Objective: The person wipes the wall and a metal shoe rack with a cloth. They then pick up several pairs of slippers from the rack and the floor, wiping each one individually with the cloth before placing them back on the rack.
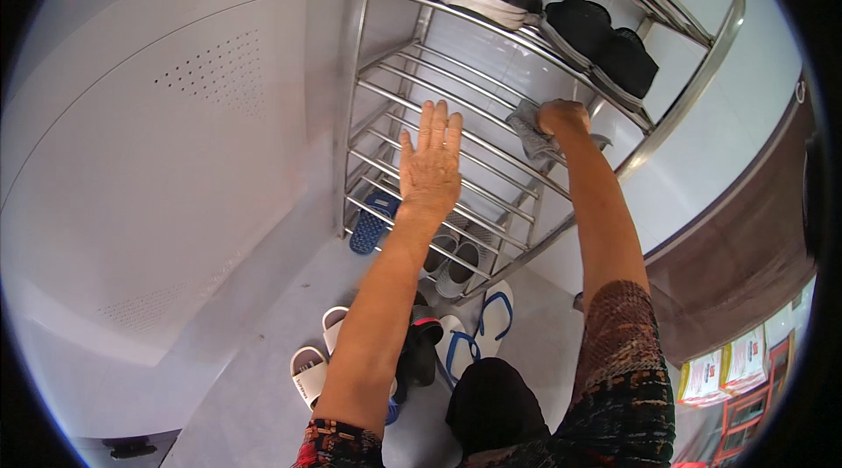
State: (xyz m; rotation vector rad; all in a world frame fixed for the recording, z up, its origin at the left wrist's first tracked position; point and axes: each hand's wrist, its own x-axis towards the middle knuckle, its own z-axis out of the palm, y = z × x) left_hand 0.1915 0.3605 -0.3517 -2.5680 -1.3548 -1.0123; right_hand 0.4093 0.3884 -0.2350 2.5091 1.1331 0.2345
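Right hand (564, 117) was closed around a grey cloth (530, 131), bunched at the right side of the metal rack (353, 108), below black shoes (624, 66). Left hand (430, 171) was flat, fingers extended, over the bars; couldn't tell if touching. Blue slipper (369, 227) sat lower left.

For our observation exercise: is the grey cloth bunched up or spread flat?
Bunched: the grey cloth shows crumpled folds around the gripping right hand.
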